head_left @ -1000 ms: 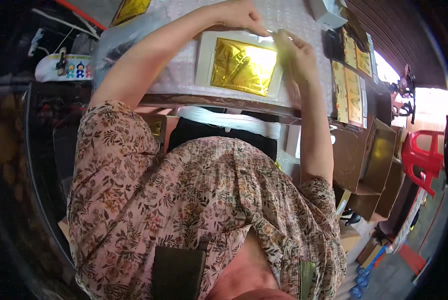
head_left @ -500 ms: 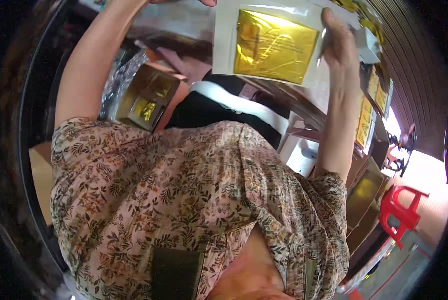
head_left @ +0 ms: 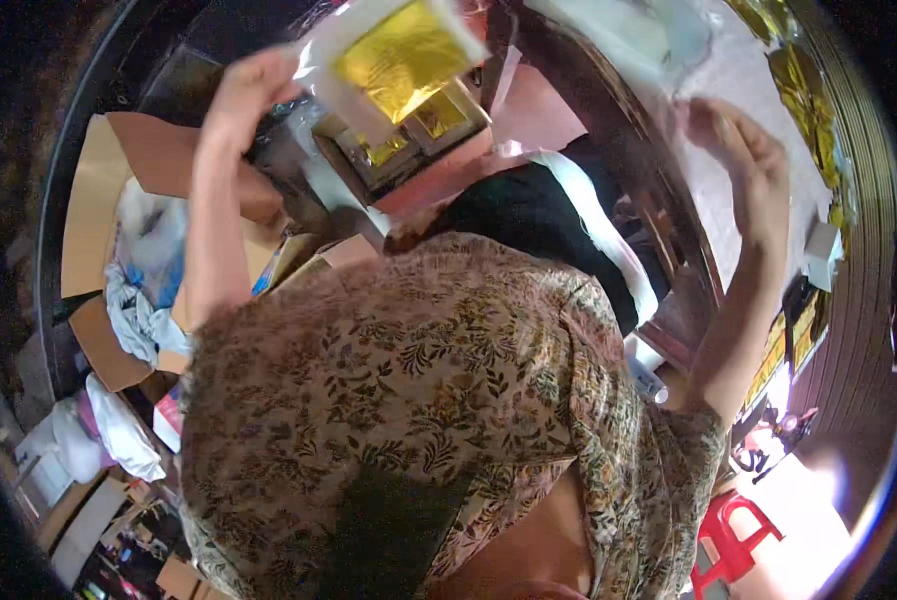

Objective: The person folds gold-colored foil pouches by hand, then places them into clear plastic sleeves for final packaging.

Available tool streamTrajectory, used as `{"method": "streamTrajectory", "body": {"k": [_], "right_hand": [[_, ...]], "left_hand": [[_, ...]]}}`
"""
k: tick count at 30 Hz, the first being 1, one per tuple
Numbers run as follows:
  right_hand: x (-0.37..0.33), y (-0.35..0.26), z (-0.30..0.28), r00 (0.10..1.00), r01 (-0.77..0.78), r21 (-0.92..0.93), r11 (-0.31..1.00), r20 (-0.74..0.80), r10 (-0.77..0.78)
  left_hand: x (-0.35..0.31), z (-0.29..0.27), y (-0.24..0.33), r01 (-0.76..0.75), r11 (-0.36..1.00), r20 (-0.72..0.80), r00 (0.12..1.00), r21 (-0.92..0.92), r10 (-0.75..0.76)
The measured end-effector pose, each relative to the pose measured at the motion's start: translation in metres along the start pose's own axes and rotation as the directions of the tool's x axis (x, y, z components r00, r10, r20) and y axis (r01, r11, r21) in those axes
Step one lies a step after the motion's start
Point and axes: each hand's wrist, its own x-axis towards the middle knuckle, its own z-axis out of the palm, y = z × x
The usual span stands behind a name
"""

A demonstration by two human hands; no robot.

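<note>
My left hand [head_left: 248, 95] is closed on the edge of a flat, pale-bordered packet with a square of gold foil [head_left: 403, 60]. The packet is tilted and slightly blurred above an open cardboard box [head_left: 433, 160], where more gold-foil pieces [head_left: 388, 148] lie. On the right, the fingers of my right hand [head_left: 743, 165] are pinched together at the corner of a thin, see-through plastic film [head_left: 633, 35]. Motion smears that film, and the upper edge of the view cuts it off. A pale work surface [head_left: 758, 90] lies beneath it.
A large open carton [head_left: 93, 230] with plastic and cloth stands at the left, white bags [head_left: 118, 430] below it. Gold foil [head_left: 803, 110] hangs along the table's right edge. A red plastic stool [head_left: 733, 540] is at lower right. A white strip [head_left: 593, 215] crosses dark cloth by my waist.
The gold-foil packet has moved left, over the box. My right hand has let go of it and now pinches the film. The view has shifted, bringing the left carton into sight.
</note>
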Motion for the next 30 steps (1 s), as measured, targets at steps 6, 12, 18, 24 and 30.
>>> {"method": "streamTrajectory", "body": {"k": [6, 12, 18, 24, 30], "right_hand": [[-0.061, 0.008, 0.018, 0.976, -0.196, 0.060, 0.979, -0.085, 0.200], [-0.116, 0.044, 0.014, 0.931, -0.284, 0.147, 0.948, -0.194, 0.309], [-0.147, 0.037, 0.029, 0.841, -0.373, 0.310, 0.875, -0.286, 0.460], [-0.157, 0.047, 0.048, 0.800, -0.449, 0.244, 0.860, -0.320, 0.508], [-0.164, 0.065, 0.058, 0.841, -0.456, 0.225, 0.861, -0.207, 0.500]], "left_hand": [[0.005, 0.018, -0.292, 0.268, 0.732, -0.167, 0.871, -0.627, -0.462], [0.021, 0.107, -0.376, 0.047, 0.429, -0.314, 0.612, -0.902, -0.726], [0.035, 0.138, -0.421, 0.086, 0.430, -0.332, 0.509, -0.899, -0.794], [0.001, 0.130, -0.515, 0.399, 0.714, -0.475, 0.547, -0.576, -0.689], [-0.024, 0.209, -0.477, 0.491, 0.400, -0.255, 0.337, -0.773, -0.906]]}}
